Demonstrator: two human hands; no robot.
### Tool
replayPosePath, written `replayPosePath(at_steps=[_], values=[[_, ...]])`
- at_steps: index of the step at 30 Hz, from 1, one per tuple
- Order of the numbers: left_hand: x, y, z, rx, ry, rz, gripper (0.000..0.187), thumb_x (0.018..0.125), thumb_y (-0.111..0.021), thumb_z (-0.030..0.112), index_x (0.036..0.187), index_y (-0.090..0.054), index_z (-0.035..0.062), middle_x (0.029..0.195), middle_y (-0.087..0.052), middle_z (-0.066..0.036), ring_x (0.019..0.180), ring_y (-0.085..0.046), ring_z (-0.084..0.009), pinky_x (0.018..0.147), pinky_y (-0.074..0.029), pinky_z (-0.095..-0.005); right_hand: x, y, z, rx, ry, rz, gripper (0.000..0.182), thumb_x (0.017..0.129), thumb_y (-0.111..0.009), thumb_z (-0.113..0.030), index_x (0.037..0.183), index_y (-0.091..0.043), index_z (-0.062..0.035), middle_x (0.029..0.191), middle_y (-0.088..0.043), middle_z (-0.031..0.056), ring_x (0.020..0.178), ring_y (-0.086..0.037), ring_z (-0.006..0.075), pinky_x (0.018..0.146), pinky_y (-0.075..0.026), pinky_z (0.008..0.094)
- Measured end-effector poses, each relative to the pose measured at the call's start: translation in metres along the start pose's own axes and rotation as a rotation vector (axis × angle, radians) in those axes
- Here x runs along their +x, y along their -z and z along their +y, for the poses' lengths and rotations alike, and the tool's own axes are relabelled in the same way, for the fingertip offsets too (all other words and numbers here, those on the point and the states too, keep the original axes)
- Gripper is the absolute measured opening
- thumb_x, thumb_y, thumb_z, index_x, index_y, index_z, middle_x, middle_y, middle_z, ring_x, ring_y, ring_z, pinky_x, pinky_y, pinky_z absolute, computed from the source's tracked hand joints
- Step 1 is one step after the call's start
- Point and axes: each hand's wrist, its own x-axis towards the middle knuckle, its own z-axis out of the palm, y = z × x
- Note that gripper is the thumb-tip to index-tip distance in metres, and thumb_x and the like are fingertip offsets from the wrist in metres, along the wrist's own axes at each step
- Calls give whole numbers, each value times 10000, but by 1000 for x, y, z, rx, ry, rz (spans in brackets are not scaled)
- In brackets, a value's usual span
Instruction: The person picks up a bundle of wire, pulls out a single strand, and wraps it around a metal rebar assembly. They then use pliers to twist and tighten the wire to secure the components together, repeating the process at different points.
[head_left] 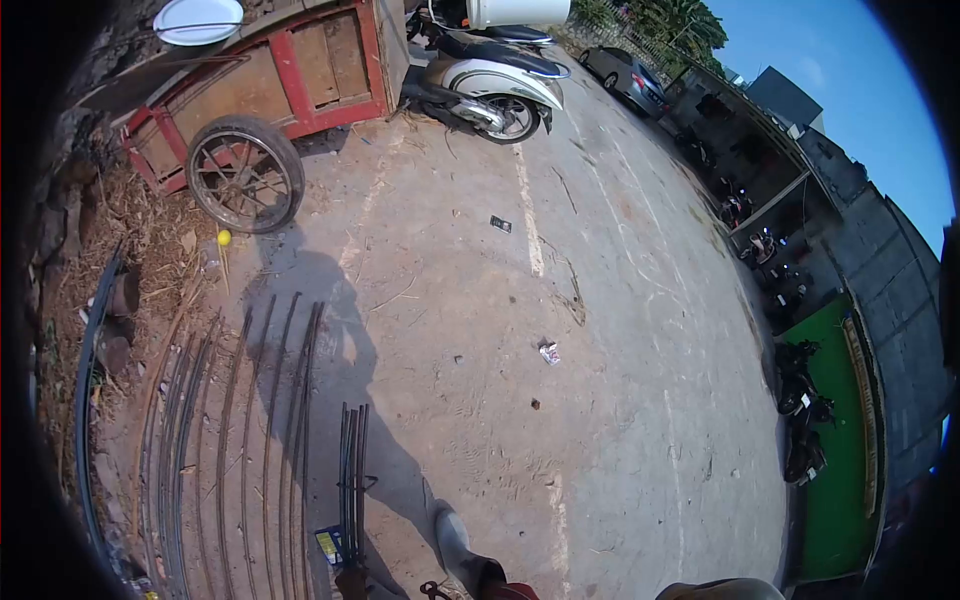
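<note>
Neither my left hand nor my right hand shows in the head view. At the bottom edge, a grey boot (453, 530) rests on the ground, with a dark metal piece (433, 590) beside it that I cannot make out. Left of the boot lies a short bundle of metal rods (355, 455) with a small cross piece. A yellow and blue packet (328, 545) touches the bundle's lower end. Farther left, several long rods (303, 400) are laid out side by side. A rounded grey-beige shape (720, 590) is cut off at the lower right.
A red wooden cart (290, 80) with a spoked wheel (245, 175) stands upper left, a yellow ball (224, 238) near it. Behind is a parked motorbike (500, 85). Crumpled litter (549, 353) and a dark flat object (501, 224) lie on the pavement. Motorbikes (800, 400) line the right.
</note>
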Motion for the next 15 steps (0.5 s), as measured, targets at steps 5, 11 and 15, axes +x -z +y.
replayPosePath(at_steps=[5, 11, 15], values=[[4, -8, -7, -4, -19, 15, 190, 811, -586, 239, 894, -627, 73, 657, -548, -8, 576, -542, -138, 476, -472, -361, -2, 4, -5, 20, 13, 38, 449, 795, -659, -86, 1205, -501, 5, 890, -650, 112, 767, -634, 203, 626, -507, 314], [-3, -9, -5, -16, -18, 28, 172, 839, -558, 232, 898, -628, 87, 664, -545, -3, 604, -540, -139, 495, -479, -390, -4, 6, -7, 41, 38, 67, 451, 799, -648, -85, 1214, -492, 1, 892, -649, 118, 771, -634, 210, 630, -506, 318], [4, -6, -10, -15, -22, -6, 179, 843, -556, 235, 916, -628, 88, 691, -557, -2, 610, -543, -139, 450, -467, -368, -6, 9, -7, 60, 41, 81, 452, 802, -642, -84, 1219, -487, -1, 893, -648, 122, 773, -634, 215, 632, -506, 320]])
